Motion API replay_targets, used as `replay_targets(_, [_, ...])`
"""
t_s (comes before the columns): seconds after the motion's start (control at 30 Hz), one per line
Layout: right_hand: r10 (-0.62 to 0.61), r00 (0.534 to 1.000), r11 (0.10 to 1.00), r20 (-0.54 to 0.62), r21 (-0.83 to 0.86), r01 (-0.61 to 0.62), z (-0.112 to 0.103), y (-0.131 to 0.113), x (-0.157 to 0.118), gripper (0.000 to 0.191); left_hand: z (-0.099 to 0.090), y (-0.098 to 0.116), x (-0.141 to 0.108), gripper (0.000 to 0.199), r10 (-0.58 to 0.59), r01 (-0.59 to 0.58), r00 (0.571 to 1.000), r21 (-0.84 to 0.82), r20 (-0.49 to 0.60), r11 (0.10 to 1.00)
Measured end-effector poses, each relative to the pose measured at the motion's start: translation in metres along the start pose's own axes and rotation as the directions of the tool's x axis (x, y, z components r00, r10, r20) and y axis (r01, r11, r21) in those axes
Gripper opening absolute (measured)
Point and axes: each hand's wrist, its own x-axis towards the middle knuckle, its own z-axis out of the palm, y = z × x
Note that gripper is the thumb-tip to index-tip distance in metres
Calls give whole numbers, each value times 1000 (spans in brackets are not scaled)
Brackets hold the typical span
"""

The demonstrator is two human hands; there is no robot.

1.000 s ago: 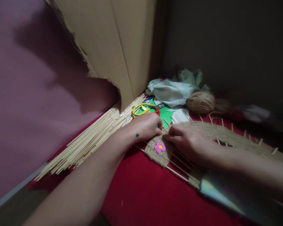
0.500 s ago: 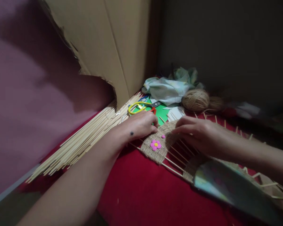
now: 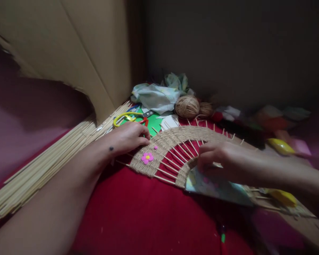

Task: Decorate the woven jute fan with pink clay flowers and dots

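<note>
Fingers (image 3: 145,136) of the left hand (image 3: 130,136) bend down at the outer edge of the fan-shaped weaving (image 3: 196,134), thumb and forefinger close together; whether they pinch anything, I cannot tell; over to the right hand (image 3: 218,156), above the bare spokes (image 3: 179,154), its fingers half curled and loosely gathered, the tips too dim to show any hold.

And there's the change: half a second ago that right hand is up by the outer band, not far from the small pink dot (image 3: 155,147); now it is away to the right, near the inner band (image 3: 183,175), and far more of the arch lies uncovered; the view swings right as well, bringing in a yellow thing (image 3: 281,146) (blurred, so no naming it); the left hand keeps its place beside the pink flower (image 3: 147,158).

Now the lie of it: the weaving rests on the red cloth (image 3: 127,209), nearer the person than the scissors (image 3: 146,114) and the twine ball (image 3: 186,106); its long axis sweeps left to right in a curve, the hump facing away; the flower end slants down to the left, back toward the person; stick tips jut outward along the far edge.
</note>
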Motion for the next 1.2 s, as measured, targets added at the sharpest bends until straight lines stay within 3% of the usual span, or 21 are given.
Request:
replay_targets(0.13, [-25,1000,999,-18,-45,24,7,1,-2,20,1,0,-1,21,-11,11,1000,-20,-14,1000])
replay_targets(0.27, [-45,996,999,-75,24,47,0,8,6,14,4,0,-1,20,-12,11,1000,-69,-24,998])
replay_targets(0.5, [45,967,975,-250,222,12,-10,6,71,6,13,2,2,25,-131,118,980,-88,-152,989])
replay_targets(0.67, [-62,962,982,-266,154,106,4,-1,104,12,17,2,3,22,-91,85,984,-43,-156,995])
replay_targets(1.2, [-124,958,988,-260,56,143,17,3,113,9,16,2,3,22,-33,40,986,38,-166,998])
